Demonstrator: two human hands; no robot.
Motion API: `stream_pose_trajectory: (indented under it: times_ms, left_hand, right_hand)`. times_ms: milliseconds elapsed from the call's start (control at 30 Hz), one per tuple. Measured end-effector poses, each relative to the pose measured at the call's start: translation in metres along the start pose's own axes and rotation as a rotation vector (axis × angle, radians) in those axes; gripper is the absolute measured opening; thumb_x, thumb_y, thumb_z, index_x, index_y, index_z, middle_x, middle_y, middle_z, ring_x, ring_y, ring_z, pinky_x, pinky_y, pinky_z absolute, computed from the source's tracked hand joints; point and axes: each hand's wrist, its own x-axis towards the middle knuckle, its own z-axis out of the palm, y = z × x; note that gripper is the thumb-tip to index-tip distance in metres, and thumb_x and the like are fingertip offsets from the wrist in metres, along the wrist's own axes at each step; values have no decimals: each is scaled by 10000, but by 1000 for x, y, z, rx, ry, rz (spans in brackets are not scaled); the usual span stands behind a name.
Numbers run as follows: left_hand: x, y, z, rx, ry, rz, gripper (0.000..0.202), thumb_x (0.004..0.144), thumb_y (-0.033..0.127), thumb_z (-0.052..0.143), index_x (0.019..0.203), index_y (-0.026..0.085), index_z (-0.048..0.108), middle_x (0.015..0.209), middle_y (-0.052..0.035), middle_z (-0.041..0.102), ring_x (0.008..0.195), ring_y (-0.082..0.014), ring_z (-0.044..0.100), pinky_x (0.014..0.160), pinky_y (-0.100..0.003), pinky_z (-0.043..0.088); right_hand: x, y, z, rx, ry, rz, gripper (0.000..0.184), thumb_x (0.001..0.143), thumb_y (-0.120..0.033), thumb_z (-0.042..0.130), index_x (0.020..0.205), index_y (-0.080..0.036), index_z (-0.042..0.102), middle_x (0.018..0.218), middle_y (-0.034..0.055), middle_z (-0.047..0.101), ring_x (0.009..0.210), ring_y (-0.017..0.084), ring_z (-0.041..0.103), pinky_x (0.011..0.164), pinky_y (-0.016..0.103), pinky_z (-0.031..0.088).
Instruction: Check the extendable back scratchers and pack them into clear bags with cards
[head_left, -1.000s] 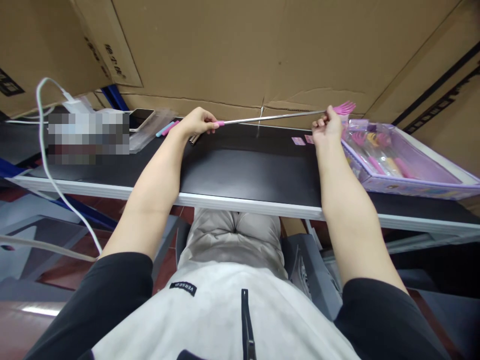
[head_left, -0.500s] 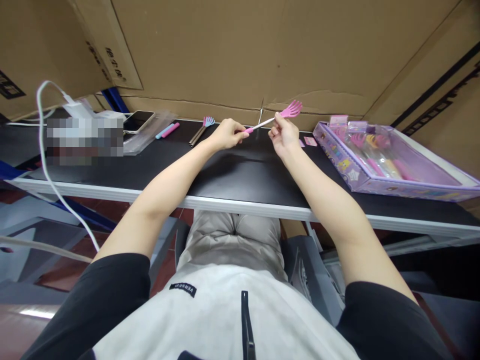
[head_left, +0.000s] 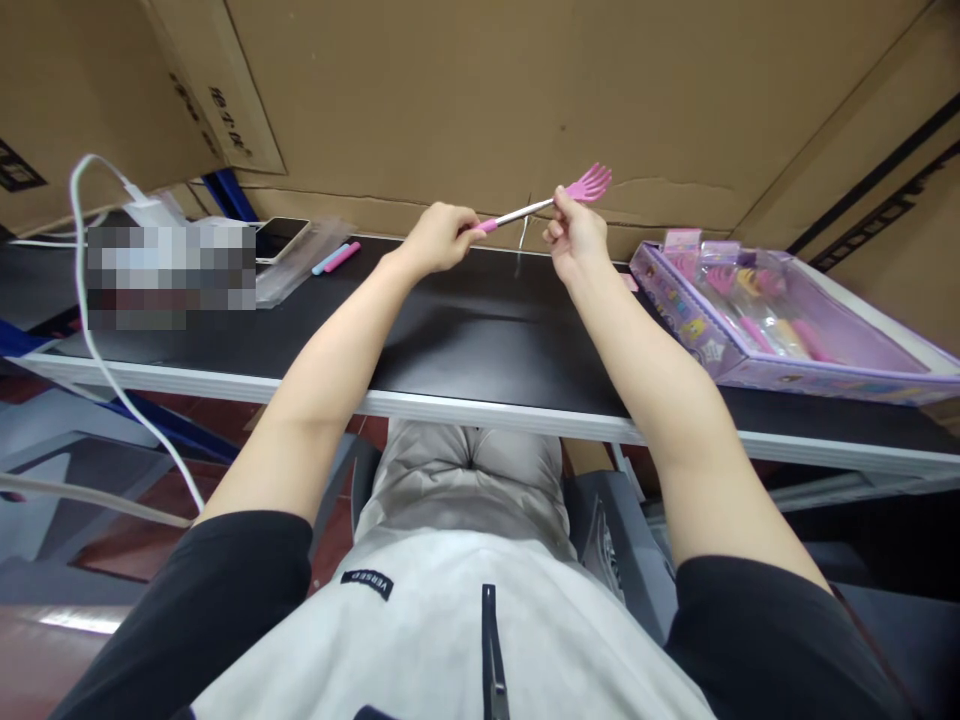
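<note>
Both my hands hold a back scratcher (head_left: 525, 211) above the black table. Its pink claw-shaped head (head_left: 591, 183) points up to the right, and a silver shaft runs down to a pink handle. My left hand (head_left: 442, 238) is closed around the handle end. Thumb and fingers of my right hand (head_left: 579, 232) pinch the shaft just below the head, the other fingers curled. Beyond my left wrist lie a blue tube (head_left: 328, 260) and a pink tube (head_left: 343, 257), side by side.
At right stands a purple display box (head_left: 862, 375) holding several packaged back scratchers. A phone (head_left: 282, 240) and clear plastic bags (head_left: 300, 262) lie at left, near a white cable (head_left: 81, 260). Cardboard (head_left: 420, 100) walls the table's back; a silver edge (head_left: 480, 407) runs along its front.
Both hands have risen; the left has shifted left and the right slightly right. More silver shaft shows between them. My left hand and forearm now hide the scratchers lying on the table.
</note>
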Motion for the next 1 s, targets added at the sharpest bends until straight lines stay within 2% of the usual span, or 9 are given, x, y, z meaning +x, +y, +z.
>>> stream_pose_trajectory:
  times_ms: [133,233,333,400,500,600,733,833,1000]
  left_hand:
    - [6,-9,-31,107,-36,-34,210,1003,384,657,923,216,754,817,-57,698,891,-248,623,862,-406,423]
    - [-3,-31,-51,110,-54,-77,274,1041,437,628,876,231,700,707,6,585,802,-175,474,821,-383,401]
    - [-20,-58,-64,99,-42,-143,426,1016,639,606,813,264,627,690,20,524,814,-167,383,825,-391,400]
    - [-29,-73,-69,81,-48,-153,531,997,769,548,798,280,600,655,19,498,845,-176,360,853,-397,407]
    - [-33,-85,-74,78,-48,-157,566,969,819,526,821,281,615,626,19,465,866,-185,377,874,-395,411]
    - [-31,-88,-78,114,-38,-174,495,987,727,543,890,258,671,661,12,487,882,-198,420,874,-398,411]
    - [-31,-86,-79,138,-41,-163,520,960,746,547,885,246,666,681,22,461,854,-171,390,842,-375,392]
    - [-33,-83,-76,121,-50,-162,592,936,828,510,863,256,643,687,25,490,858,-163,380,821,-355,383]
    - [-30,-78,-66,150,-78,-189,391,968,616,606,853,249,680,673,-17,555,871,-233,547,790,-386,380]
  right_hand:
    - [7,-12,-13,108,113,31,604,878,-613,907,709,-279,432,541,-85,384,530,116,353,561,320,341]
    - [10,-28,-41,175,191,25,543,999,-405,850,700,-285,413,499,-93,365,562,130,282,658,353,330]
    - [12,-40,-68,244,327,42,497,1105,-189,659,693,-269,393,505,-103,350,573,143,204,702,357,314]
    - [15,-41,-78,280,367,60,491,1121,-159,589,687,-272,387,518,-93,344,599,163,183,719,373,298]
    - [22,-35,-81,299,301,55,521,1098,-298,676,673,-283,374,520,-66,346,658,195,172,749,410,263]
    - [27,-29,-79,302,276,41,571,1055,-446,761,674,-286,366,509,-59,326,678,201,171,752,417,256]
    - [32,-30,-86,288,326,39,525,1057,-343,754,694,-287,379,521,-73,326,653,181,184,713,389,281]
    - [36,-31,-98,193,274,33,567,959,-381,841,686,-287,352,526,-68,289,621,176,215,653,381,287]
    - [40,-24,-96,110,269,-23,661,861,-475,885,679,-251,290,565,-83,250,515,119,223,527,325,267]
